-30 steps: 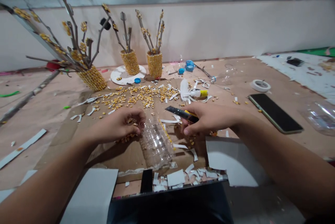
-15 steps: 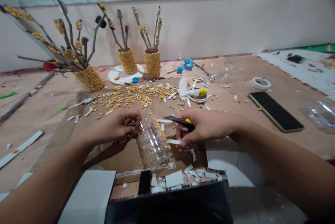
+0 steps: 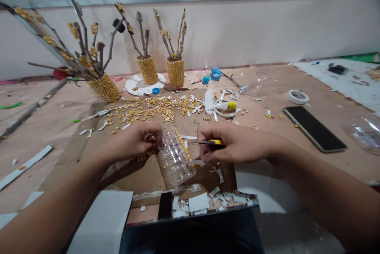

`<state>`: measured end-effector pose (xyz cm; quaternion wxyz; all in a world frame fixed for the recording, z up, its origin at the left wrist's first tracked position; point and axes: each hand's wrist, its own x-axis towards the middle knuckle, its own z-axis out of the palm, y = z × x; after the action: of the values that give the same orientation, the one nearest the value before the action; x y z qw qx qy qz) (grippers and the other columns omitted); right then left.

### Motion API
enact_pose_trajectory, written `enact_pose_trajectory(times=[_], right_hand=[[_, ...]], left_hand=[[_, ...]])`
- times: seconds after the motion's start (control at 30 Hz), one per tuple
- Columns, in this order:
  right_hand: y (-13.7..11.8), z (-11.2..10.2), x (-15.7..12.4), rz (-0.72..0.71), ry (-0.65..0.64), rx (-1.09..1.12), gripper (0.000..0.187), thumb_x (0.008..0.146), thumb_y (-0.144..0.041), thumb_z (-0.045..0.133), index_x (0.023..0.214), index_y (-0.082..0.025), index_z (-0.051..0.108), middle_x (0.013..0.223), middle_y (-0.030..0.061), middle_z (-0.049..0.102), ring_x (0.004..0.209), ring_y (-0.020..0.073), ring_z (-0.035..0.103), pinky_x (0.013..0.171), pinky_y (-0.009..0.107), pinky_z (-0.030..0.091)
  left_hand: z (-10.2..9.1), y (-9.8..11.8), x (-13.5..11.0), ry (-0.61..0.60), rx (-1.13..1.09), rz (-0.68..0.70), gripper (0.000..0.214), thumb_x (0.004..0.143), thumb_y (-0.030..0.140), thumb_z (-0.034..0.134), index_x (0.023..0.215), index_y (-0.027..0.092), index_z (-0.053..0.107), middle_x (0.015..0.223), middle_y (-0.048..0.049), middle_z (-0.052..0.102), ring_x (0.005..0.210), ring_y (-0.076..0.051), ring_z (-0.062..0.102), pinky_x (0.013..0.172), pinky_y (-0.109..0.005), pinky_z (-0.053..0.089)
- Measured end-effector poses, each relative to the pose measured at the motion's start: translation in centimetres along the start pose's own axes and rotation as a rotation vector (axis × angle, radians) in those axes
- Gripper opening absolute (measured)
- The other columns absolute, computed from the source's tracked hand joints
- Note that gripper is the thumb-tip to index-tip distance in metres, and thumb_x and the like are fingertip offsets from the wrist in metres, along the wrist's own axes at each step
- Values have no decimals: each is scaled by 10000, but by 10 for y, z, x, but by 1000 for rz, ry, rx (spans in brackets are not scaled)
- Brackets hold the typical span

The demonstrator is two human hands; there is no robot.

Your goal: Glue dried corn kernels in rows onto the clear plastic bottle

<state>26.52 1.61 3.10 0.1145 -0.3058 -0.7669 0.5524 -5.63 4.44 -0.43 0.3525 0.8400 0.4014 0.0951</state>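
Note:
My left hand (image 3: 145, 139) is closed on the upper left rim of a clear plastic bottle piece (image 3: 175, 163), which leans over the cardboard. A row of yellow corn kernels (image 3: 183, 146) runs along its right side. Just right of the bottle is my right hand (image 3: 218, 143), its fingers wrapped around a black-and-yellow utility knife (image 3: 211, 142) pointing left. Under that hand shows a white strip (image 3: 198, 162); whether the fingers touch it I cannot tell. Loose corn kernels (image 3: 166, 107) are scattered beyond both hands, with a glue bottle (image 3: 227, 105) beside them.
Three kernel-covered cups with twigs stand at the back, one (image 3: 175, 72) near the middle. A phone (image 3: 314, 128) and tape roll (image 3: 297, 96) lie right. Paper scraps (image 3: 198, 202) and a dark box-like object (image 3: 192, 230) are in front. A clear bottle piece (image 3: 366, 133) lies far right.
My right hand has turned, so the knife now lies more level, its tip drawn back from the bottle. My left hand still holds the bottle piece. The view has shifted slightly.

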Motion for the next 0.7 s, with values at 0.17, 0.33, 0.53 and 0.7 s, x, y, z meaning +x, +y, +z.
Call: enact_pose_trajectory(times=[0.17,0.33,0.53,0.7], right_hand=[[2,9,3,17,17,-212,155,897,-178,700,873,-217,553,893,10,708,823,170,630,716,287,435],[5,-8,-3,131,-43,-414,145,858,-188,723,879,-216,583,869,11,670,780,175,590,658,285,407],[31,-54,-9,213,231,-494,119,886,-250,704,994,-211,734,983,44,784,886,208,688,773,313,479],[54,-64,-1,314,393,-614,94,872,-187,663,867,-216,752,824,27,768,735,185,646,679,305,440]], left_hand=[[0,-2,0,21,17,43,140,786,62,614,775,176,695,768,1,718,753,-161,672,707,-247,489],[0,-2,1,35,27,69,143,772,52,618,760,178,684,764,5,712,758,-159,668,713,-245,480],[0,-3,1,1,-10,-1,104,807,105,616,762,183,669,726,13,690,711,-152,644,667,-238,463],[0,0,1,-8,-22,-22,66,852,197,630,791,182,650,749,-1,667,704,-163,605,647,-255,454]])
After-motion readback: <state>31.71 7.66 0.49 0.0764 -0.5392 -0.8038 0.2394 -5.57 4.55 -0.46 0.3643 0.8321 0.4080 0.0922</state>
